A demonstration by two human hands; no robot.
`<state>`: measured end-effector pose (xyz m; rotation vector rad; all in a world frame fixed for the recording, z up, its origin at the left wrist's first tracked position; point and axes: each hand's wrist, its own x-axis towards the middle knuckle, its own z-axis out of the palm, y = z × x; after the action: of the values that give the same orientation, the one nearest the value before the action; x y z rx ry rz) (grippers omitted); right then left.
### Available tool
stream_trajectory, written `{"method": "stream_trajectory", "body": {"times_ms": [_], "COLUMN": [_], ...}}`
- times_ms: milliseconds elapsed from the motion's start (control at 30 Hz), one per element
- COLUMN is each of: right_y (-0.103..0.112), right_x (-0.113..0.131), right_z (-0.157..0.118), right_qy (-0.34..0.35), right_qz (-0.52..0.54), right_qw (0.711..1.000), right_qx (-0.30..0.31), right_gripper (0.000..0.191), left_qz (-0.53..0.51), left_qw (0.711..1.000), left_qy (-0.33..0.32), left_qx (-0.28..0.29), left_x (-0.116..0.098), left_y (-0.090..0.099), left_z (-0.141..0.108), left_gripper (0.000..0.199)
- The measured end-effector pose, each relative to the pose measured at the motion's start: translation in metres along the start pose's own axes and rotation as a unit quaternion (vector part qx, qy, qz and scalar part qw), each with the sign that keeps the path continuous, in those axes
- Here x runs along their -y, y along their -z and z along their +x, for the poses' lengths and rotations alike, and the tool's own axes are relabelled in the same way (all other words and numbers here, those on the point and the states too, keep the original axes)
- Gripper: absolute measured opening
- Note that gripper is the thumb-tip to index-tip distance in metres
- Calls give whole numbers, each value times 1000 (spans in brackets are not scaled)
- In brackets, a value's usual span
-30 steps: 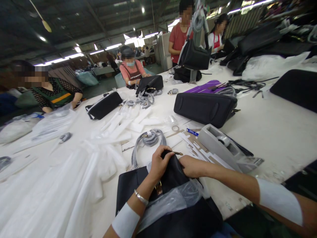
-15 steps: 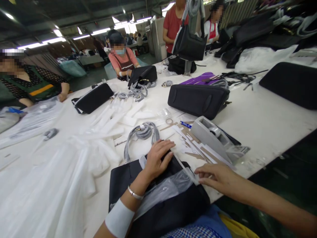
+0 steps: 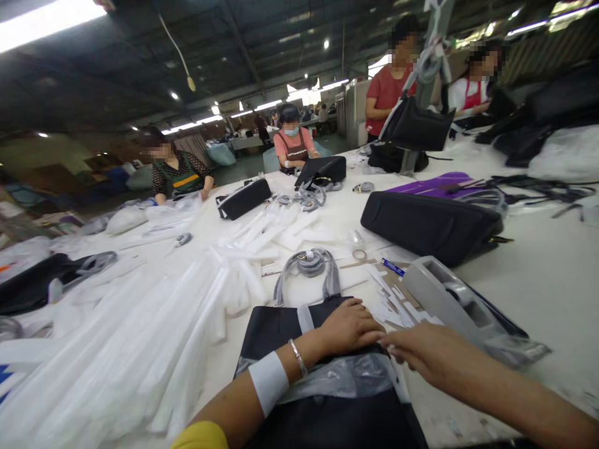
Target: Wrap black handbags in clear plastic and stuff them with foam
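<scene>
A black bag (image 3: 327, 418) lies on the white table in front of me, its grey-wrapped handles (image 3: 331, 274) pointing away. Clear plastic film (image 3: 346, 376) stretches across it. My left hand (image 3: 350, 327) rests palm down over the bag's upper right part, fingers stretched out. Close to its fingertips, at the bag's right edge, is my right hand (image 3: 416, 349), thumb and fingers pinched together; what they hold, if anything, is too small to make out. A short pale strip (image 3: 306, 319) lies on the bag near my left hand.
White foam sheets (image 3: 154, 330) cover the left side. A grey tape dispenser (image 3: 449, 305), paper strips (image 3: 397, 299) and a blue pen (image 3: 392, 267) are at right. Beyond stands a black bag (image 3: 425, 224). Several people work across the table (image 3: 327, 218).
The camera view has swung left and up. My right hand has come closer to my left hand, its fingers now pinched. My left hand stays on the bag, its fingers pointing more to the right.
</scene>
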<state>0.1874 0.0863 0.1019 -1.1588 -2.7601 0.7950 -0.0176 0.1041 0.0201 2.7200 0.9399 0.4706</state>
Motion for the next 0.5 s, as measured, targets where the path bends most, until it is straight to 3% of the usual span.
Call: {"method": "stream_trajectory", "body": {"times_ms": [100,200,367,500], "right_y": [42,59,40,8], "right_x": [18,23,12,16], "right_z": [64,148,286,361], "right_qy": [92,134,56,-30], "right_qz": [1,66,-25,-71], "right_qw": [994,988,995,994], "right_qx": [-59,-46,-82,-83], "right_gripper": [27,27,28,45], "left_qz": [-63,-171,-220,-211], "left_qw": [998,985,962,943], "left_qy": [22,17,82,146], "left_qx": [15,-4,-142,-210], "left_x": [-1,2,20,34], "left_y": [10,33,83,115], "left_z": [2,1,-21,-55], "left_gripper": [28,24,25,21]}}
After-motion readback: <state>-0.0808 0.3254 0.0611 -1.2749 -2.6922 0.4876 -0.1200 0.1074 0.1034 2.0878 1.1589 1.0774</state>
